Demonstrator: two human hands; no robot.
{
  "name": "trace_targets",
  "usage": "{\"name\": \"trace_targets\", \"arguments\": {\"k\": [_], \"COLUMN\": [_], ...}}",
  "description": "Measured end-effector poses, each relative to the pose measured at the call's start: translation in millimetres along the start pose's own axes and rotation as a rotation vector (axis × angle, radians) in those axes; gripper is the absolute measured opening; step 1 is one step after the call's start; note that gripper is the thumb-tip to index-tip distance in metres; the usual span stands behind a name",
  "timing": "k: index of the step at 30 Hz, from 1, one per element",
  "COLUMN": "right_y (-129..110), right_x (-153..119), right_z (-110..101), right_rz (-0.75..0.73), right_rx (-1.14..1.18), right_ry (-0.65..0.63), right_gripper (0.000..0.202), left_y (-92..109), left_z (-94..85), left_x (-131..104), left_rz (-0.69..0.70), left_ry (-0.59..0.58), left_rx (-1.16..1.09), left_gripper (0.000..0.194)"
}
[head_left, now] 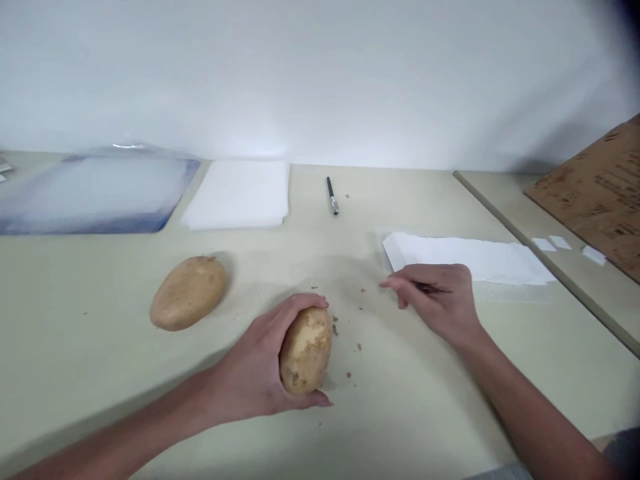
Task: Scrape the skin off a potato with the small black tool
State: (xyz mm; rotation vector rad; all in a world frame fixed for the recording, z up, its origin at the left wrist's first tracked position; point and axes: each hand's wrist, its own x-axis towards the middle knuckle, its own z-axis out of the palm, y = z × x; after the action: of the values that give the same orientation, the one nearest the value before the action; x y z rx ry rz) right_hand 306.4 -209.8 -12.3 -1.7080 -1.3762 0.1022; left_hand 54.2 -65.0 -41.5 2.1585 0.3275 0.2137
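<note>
The potato [306, 357] is in my left hand [265, 357], near the middle of the worktop [415, 407] — clasped, I'd judge, for steadiness, pale patch [303, 339] exposed. Crumbs [335, 329] lie beside it; my right hand [437, 300] curls, whether around something I can't tell.

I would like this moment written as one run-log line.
left hand: holds patchy potato | right hand: apart from potato, contents unclear | brown bits: on table | second potato: on table
</note>
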Motion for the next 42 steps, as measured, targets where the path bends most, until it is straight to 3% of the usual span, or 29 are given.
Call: {"name": "trace_targets", "arguments": {"k": [4, 8, 10, 13, 15, 17, 21, 24, 27, 32, 42], "right_y": [-2.9, -11.8, -18.8, -30.1, -36.0, -39.0, -37.4, -35.1, -34.3, -32.5, -33.2], "right_x": [6.7, 14.5, 18.2, 23.8, 26.1, 26.0, 19.4, 13.8, 10.7, 6.7, -2.0], "right_z": [3.0, 5.0, 4.7, 4.4, 5.7, 8.3, 13.7, 16.5, 18.9, 23.9, 48.6], "right_rz": [0.122, 0.123, 0.042, -0.155, -0.244, -0.265, -0.177, -0.019, 0.153, 0.232, 0.356], "right_rx": [-0.010, 0.190, 0.203, 0.007, -0.093, -0.054, 0.240, 0.523, 0.748, 0.929, 1.080], "right_ry": [-0.029, -0.240, -0.315, -0.369, -0.350, -0.306, -0.349, -0.388, -0.396, -0.456, -0.345], "right_gripper": [0.028, 0.033, 0.035, 0.033, 0.032, 0.027, 0.015, 0.010, 0.018, 0.024, 0.002], "left_y": [1.2, 2.2, 2.4, 2.2, 1.7, 0.9, -2.0, -4.8, -6.3, -4.9, -8.0], "left_z": [-2.3, -4.1, -4.8, -5.0, -4.5, -3.4, 0.2, 2.6, 2.9, -1.1, 2.0], "left_x": [0.8, 2.3, 3.0, 3.2, 2.8, 2.3, 0.9, -1.4, -3.8, -3.5, -1.0], "left_rz": [-0.009, 0.007, 0.026, 0.032, 0.024, 0.024, 0.075, 0.085, 0.055, 0.003, 0.037], "left_ry": [-0.002, -0.015, -0.011, -0.006, -0.013, -0.020, -0.014, 0.004, -0.005, -0.075, -0.030], "left_rx": [0.002, -0.019, -0.020, -0.004, 0.008, 0.014, 0.016, 0.040, 0.051, -0.001, -0.014], "left_gripper": [0.098, 0.099, 0.101, 0.101, 0.101, 0.101, 0.103, 0.106, 0.107, 0.111, 0.109]}}
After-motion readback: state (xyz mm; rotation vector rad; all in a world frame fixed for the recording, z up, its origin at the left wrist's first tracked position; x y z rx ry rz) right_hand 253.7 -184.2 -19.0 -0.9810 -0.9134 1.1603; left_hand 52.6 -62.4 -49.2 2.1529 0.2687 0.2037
